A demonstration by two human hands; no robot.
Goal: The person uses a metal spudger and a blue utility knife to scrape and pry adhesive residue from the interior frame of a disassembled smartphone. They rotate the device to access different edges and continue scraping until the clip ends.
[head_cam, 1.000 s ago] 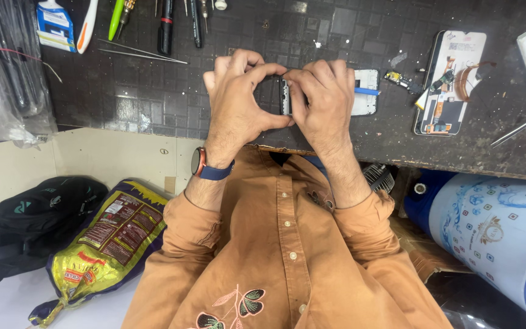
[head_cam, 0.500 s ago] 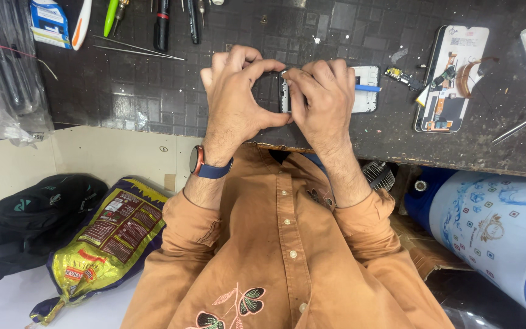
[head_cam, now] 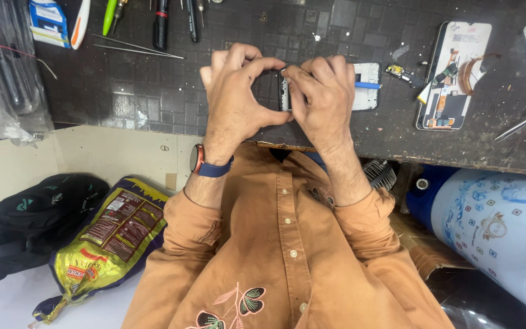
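Note:
Both of my hands meet over the near edge of a dark gridded work mat (head_cam: 153, 91). My left hand (head_cam: 235, 100), with a dark watch on its wrist, curls around a small white phone frame (head_cam: 365, 91), and my right hand (head_cam: 321, 97) pinches the frame's left end from the other side. Most of the frame is hidden under my fingers; only its right part with a blue strip shows. I wear an orange-brown shirt.
An opened phone (head_cam: 452, 76) with exposed parts lies to the right, a small component (head_cam: 400, 72) beside it. Tweezers (head_cam: 135, 49), pens and screwdrivers (head_cam: 161, 24) lie at the back left. Below the bench are a black bag (head_cam: 38, 219), a yellow sack (head_cam: 108, 237) and a blue-white drum (head_cam: 500, 231).
Both hands hold the same pose on the phone frame; only a slight shift of the camera view.

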